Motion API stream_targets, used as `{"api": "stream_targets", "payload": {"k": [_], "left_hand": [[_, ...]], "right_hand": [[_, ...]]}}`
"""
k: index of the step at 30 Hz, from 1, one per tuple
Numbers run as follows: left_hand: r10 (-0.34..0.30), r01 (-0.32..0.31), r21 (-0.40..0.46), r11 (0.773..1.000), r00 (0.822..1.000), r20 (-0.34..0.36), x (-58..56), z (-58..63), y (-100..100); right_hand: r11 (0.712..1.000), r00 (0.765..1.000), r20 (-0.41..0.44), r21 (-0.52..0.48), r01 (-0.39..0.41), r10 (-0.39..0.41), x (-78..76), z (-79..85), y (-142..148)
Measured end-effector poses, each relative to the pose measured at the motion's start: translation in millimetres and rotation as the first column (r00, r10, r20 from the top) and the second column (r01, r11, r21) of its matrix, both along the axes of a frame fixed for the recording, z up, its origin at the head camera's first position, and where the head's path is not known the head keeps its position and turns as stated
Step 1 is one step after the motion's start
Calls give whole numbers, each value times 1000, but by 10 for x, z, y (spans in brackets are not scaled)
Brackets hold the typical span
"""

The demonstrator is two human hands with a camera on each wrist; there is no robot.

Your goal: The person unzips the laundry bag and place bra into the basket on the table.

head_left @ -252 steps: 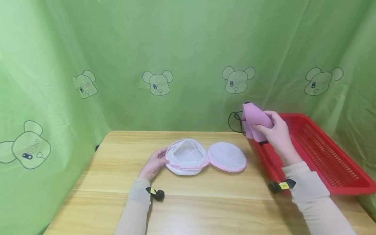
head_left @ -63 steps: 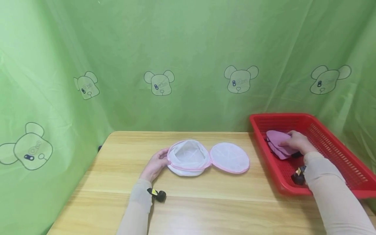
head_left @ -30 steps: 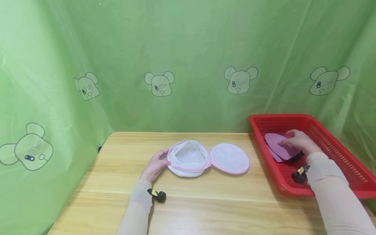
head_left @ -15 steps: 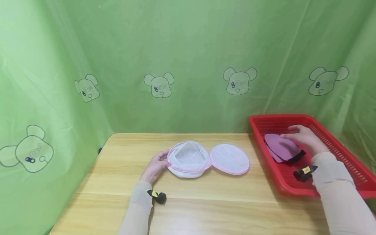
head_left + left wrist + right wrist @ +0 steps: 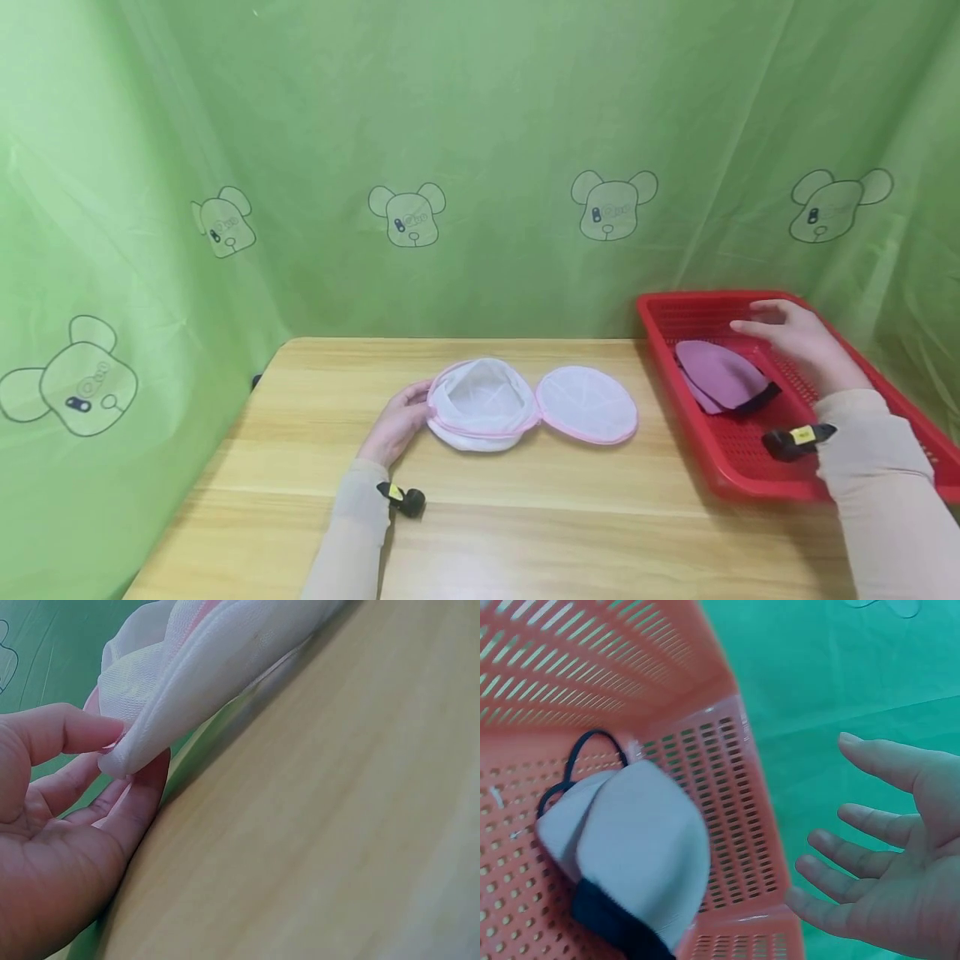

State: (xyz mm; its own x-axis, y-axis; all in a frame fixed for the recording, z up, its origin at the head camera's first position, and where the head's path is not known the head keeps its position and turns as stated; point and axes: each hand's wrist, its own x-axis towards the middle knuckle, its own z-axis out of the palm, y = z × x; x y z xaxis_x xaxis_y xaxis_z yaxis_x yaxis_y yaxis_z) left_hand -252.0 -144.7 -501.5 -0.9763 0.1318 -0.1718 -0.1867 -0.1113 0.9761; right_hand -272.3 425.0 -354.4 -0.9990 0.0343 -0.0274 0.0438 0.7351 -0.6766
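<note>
A round white mesh laundry bag point(image 5: 483, 400) with pink edging lies on the table, its lid point(image 5: 587, 405) unzipped and folded out to the right. My left hand point(image 5: 396, 425) pinches the bag's left edge between thumb and fingers, as the left wrist view shows close up. To the right, a purple bra point(image 5: 720, 375) rests folded cup over cup in the red basket point(image 5: 701, 450); its black band and thin black straps show in the right wrist view. My right hand point(image 5: 802, 337) hovers above the basket, fingers spread and holding nothing, up and right of the bra.
The perforated basket takes up the right side of the wooden table point(image 5: 525, 533). A green curtain point(image 5: 480, 108) with bear heads hangs close behind the table and along both sides. A small camera point(image 5: 795, 442) is strapped to the right wrist.
My right hand put the bra down into the basket, let go of it, and has risen away to the right. The left hand and the bag have stayed nearly still.
</note>
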Motion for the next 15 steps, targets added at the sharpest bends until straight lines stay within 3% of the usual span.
{"api": "stream_targets", "payload": {"k": [6, 11, 15], "left_hand": [[1, -2, 26, 1000, 1000, 5, 5, 40, -10], [-43, 42, -26, 999, 999, -2, 3, 105, -64], [-84, 84, -62, 995, 996, -11, 7, 159, -128]], "right_hand": [[995, 998, -48, -92, 27, -32, 98, 141, -69], [984, 994, -100, -179, 19, -38, 157, 230, -149], [982, 993, -118, -188, 7, -30, 200, 285, -232]]}}
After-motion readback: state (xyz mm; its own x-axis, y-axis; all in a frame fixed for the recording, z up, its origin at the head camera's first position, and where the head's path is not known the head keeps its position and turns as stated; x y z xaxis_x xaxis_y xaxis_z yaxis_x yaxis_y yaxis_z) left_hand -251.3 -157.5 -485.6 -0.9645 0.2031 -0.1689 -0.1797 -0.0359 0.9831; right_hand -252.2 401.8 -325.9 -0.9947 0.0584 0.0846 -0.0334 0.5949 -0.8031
